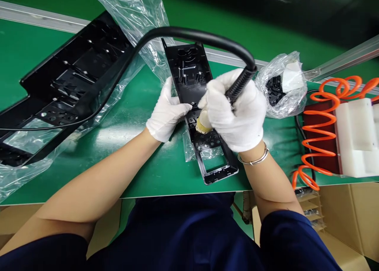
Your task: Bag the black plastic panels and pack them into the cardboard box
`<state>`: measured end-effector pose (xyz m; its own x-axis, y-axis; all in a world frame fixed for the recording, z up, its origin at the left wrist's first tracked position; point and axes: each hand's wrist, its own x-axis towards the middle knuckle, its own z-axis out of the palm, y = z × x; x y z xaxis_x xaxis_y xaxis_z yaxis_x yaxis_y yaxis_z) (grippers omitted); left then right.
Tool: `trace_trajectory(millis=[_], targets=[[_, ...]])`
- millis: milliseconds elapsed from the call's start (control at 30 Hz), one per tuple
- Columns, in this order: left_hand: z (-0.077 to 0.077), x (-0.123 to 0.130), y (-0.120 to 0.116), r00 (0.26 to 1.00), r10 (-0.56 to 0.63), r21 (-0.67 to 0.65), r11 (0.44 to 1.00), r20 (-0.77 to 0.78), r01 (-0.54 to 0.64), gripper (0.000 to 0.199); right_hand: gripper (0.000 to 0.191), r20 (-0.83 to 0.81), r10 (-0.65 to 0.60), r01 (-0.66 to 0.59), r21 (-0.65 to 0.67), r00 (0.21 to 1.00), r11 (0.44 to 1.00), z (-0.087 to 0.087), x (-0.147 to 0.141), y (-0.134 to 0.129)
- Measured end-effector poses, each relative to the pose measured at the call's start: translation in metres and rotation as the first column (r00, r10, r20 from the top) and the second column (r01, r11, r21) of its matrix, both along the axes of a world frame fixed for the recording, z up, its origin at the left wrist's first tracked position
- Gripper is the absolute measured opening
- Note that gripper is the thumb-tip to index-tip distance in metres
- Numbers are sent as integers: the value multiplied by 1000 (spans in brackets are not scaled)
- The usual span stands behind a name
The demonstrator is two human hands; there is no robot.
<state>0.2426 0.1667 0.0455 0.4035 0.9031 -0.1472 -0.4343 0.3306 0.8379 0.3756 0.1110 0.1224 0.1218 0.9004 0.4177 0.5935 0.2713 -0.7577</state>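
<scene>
A long black plastic panel lies at a slant on the green table, with a rectangular opening at its near end. My left hand, in a white glove, grips the panel's left edge, thumb over its inner face. My gloved right hand is closed round a corded tool with a pale yellowish end, held over the panel's middle. A thick black cable arches from the tool's top towards the left. The tool's tip is hidden, so contact with the panel cannot be made out.
A larger black panel lies at the left on clear plastic wrap. Bagged black parts sit at the right, near an orange coiled hose and white blocks. A metal rail runs behind.
</scene>
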Motion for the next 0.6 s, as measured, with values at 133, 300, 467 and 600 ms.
trace_trajectory(millis=[133, 300, 467, 600], targets=[[6, 0, -1, 999, -23, 13, 1000, -22, 23, 60, 25, 14, -52, 52, -17, 999, 999, 5, -2, 1], [16, 0, -4, 997, -30, -8, 1000, -77, 29, 34, 23, 72, -89, 91, -21, 993, 996, 8, -5, 0], [12, 1, -3, 995, -48, -18, 999, -84, 46, 33, 25, 79, -75, 84, -119, 994, 989, 12, -7, -1], [3, 0, 0, 999, -9, 25, 1000, -43, 10, 36, 24, 42, -66, 70, -117, 997, 991, 9, -7, -2]])
